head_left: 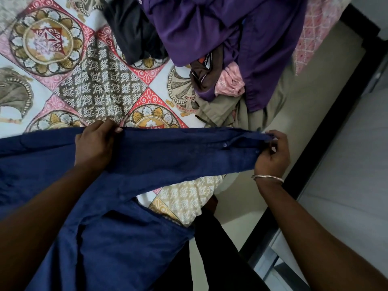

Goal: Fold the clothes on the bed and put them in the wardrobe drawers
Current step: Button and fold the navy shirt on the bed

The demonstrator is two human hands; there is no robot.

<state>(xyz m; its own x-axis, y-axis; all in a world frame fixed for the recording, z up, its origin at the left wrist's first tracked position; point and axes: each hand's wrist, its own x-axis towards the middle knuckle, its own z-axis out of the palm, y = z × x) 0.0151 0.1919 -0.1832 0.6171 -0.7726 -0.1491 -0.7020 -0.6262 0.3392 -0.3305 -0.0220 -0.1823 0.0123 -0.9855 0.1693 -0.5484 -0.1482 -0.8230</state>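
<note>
Bedsheet (100,85) patterned, navy shirt (168,156) held by both hands, dark bedframe (310,148)

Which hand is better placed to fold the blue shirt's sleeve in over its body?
Probably the right hand. It pinches the cuff end of the navy shirt sleeve and can carry it inward, while the left hand grips the sleeve nearer the shoulder, anchoring it.

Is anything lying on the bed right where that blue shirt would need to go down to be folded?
Nothing visible does. Both the left hand and right hand grip the blue shirt, and the patterned bedsheet just beyond it is bare. The purple garment and the rest of the pile lie farther off, toward the right.
</note>
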